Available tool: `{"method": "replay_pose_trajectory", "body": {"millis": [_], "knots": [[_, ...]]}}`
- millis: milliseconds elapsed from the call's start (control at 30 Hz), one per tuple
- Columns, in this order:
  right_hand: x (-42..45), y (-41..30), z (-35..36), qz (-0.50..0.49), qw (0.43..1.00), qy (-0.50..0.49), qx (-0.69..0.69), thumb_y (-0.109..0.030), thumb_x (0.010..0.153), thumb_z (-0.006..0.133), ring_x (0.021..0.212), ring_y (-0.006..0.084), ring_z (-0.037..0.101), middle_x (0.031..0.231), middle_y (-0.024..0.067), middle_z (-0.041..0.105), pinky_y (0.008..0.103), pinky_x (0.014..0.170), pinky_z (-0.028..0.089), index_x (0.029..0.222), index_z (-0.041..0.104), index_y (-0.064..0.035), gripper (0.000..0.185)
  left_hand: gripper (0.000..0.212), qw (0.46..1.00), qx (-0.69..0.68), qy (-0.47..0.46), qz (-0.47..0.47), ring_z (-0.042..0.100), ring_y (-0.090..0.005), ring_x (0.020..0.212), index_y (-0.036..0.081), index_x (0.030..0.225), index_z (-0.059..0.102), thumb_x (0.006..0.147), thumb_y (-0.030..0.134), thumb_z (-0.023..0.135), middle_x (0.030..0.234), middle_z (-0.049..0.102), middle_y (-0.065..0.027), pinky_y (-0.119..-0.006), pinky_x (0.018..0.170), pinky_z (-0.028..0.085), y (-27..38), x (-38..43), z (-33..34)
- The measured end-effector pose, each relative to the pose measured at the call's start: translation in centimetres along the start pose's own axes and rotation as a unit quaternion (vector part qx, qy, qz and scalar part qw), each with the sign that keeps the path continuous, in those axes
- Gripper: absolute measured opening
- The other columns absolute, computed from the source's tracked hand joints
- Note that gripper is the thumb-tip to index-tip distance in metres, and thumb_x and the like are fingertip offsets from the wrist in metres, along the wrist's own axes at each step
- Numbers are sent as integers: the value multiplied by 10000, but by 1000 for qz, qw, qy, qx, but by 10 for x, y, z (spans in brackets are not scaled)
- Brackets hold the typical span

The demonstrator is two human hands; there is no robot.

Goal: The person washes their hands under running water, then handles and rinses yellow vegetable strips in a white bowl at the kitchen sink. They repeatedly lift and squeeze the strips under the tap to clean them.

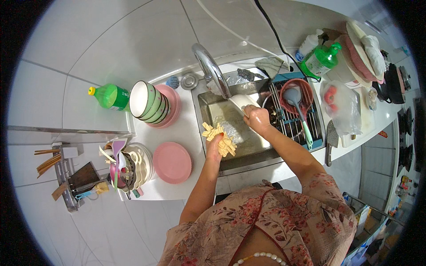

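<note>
In my left hand [213, 146] is a pale yellow, frilly scrubbing cloth [223, 141], gripped over the near left part of the steel sink [207, 113]. My right hand [257, 117] grips the rim of a white dish [244, 102], which is tilted beneath the spout of the chrome faucet [211, 68]. Its inner face is partly hidden from me. Water [233, 131] ripples in the basin below both hands.
A drying rack [278, 99] spans the sink's right side, bearing a red colander [308, 87] and a ladle [293, 96]. Stacked green bowls [141, 99] and a pink plate [172, 163] stand left. A cleaver [331, 134] lies by the right counter edge.
</note>
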State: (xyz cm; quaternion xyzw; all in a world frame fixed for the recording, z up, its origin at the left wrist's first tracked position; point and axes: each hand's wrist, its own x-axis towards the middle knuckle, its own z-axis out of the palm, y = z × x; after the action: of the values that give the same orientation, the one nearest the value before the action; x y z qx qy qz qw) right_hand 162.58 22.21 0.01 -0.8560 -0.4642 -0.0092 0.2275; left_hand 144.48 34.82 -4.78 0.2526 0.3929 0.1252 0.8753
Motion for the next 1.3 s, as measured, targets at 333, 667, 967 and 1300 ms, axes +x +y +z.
{"method": "replay_pose_trajectory", "body": {"millis": [333, 667, 967, 1300], "knots": [[-6, 12, 12, 239, 966, 8, 100, -186, 702, 596, 641, 347, 596, 721, 167, 601, 421, 574, 483, 767, 597, -75, 129, 289, 1000, 3, -22, 18, 626, -247, 796, -8, 1067, 528, 778, -18, 531, 936, 607, -107, -390, 705, 549, 0, 5, 3], [-20, 18, 30, 148, 979, 90, 105, -177, 692, 614, 649, 343, 590, 748, 153, 609, 421, 588, 473, 779, 586, -28, 174, 283, 1000, 17, -8, 14, 623, -253, 788, -14, 1057, 530, 775, -19, 534, 917, 600, -107, -396, 704, 550, -2, 8, 9], [-48, 45, 124, 352, 814, 52, 458, -220, 769, 606, 701, 217, 624, 788, 174, 645, 323, 669, 480, 930, 608, 30, 298, 386, 999, 35, -11, 28, 621, -284, 882, -37, 1149, 469, 769, -33, 537, 1018, 581, -143, -406, 750, 547, -4, 12, 14], [-85, 63, 129, 369, 912, -118, 137, -353, 888, 480, 701, 313, 624, 786, 203, 628, 389, 628, 496, 873, 601, 23, 395, 403, 1000, 24, 16, -3, 608, -261, 899, -22, 1173, 464, 781, -10, 556, 1037, 577, -128, -390, 765, 532, -15, 41, 6]]}}
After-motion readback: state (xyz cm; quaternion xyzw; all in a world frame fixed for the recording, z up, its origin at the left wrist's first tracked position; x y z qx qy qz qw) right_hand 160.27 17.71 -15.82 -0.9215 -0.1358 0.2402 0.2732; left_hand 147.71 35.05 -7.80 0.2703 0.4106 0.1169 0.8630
